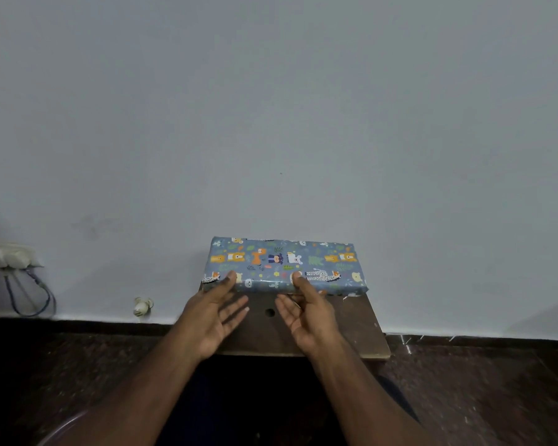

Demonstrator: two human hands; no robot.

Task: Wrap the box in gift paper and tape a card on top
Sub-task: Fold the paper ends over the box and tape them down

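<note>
A flat box (284,263) wrapped in blue gift paper printed with cartoon animals lies on the far part of a small brown wooden board (345,329), up against the wall. My left hand (213,317) is open, palm turned inward, with its thumb tip touching the box's near left edge. My right hand (306,317) is open too, palm facing the left hand, and its thumb rests on the near edge around the box's middle. Neither hand grips anything. No card or tape is in view.
The board has a round hole (270,313) between my hands and sits on a dark stone floor (480,391). On the left, a white socket with cables (13,262) hangs on the pale wall, and a small white fitting (141,306) sits near the skirting.
</note>
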